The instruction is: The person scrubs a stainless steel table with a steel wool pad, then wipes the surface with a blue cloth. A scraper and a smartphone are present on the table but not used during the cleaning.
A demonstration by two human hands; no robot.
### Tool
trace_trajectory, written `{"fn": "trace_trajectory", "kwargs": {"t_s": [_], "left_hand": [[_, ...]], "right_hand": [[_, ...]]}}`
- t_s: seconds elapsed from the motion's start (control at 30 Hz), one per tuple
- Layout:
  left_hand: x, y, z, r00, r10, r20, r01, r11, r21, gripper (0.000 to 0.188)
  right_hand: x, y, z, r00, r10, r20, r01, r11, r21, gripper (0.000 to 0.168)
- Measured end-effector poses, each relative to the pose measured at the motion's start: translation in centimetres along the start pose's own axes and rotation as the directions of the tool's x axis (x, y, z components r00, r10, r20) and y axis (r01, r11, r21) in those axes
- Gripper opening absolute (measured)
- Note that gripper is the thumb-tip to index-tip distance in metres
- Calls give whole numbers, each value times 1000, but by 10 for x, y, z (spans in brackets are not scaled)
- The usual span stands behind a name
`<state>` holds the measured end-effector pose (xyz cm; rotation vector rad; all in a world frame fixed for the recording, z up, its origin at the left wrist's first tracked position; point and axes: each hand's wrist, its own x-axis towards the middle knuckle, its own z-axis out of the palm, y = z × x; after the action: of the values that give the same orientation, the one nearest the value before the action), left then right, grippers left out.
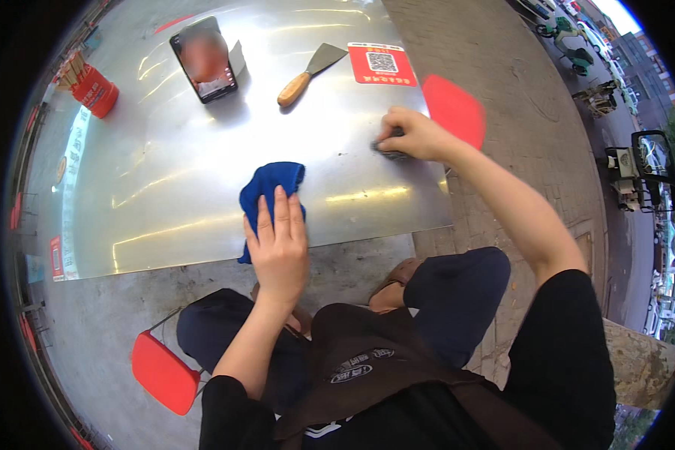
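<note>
On the shiny metal tabletop (214,169), my left hand (278,236) lies flat with its fingers over a folded blue cloth (259,183) at the near edge. Towards the right side of the table, my right hand (408,135) pinches a dark scouring pad, probably steel wool (394,151), against the metal. A small dark speck rests between the two hands. Farther back is a scraper with a wooden handle (295,89), its blade pointing away to the right beside a red sticker with a printed code (379,64).
A smartphone (205,62) leans upright at the back left. Left of it stands a red container of wooden chopsticks (97,93). One red stool (454,109) is beyond the table's right edge, and a red chair (166,371) is at my lower left. Parked vehicles line the street at right.
</note>
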<state>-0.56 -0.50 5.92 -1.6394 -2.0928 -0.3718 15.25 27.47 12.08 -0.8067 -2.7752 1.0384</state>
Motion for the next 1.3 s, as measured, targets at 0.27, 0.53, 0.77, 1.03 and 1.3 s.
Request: {"fn": "trace_trajectory", "kwargs": {"t_s": [0.27,0.53,0.77,1.03,1.3], "left_hand": [[0,-3,0,998,56,42,-57,998,21,44],[3,-7,-1,989,130,75,-133,990,37,46],[2,-8,-1,989,125,74,-127,991,29,44],[-1,-10,3,994,104,21,-104,994,16,44],[5,-4,-1,989,129,67,-133,990,54,46]], "right_hand": [[-4,8,-8,1000,-21,-22,19,997,-79,17],[-4,19,-13,998,59,0,-59,996,-65,16],[-21,52,-40,995,95,-5,-95,990,-103,18],[-6,16,-7,998,-63,-1,63,996,-60,18],[36,-19,37,989,-145,32,145,989,-1,18]]}}
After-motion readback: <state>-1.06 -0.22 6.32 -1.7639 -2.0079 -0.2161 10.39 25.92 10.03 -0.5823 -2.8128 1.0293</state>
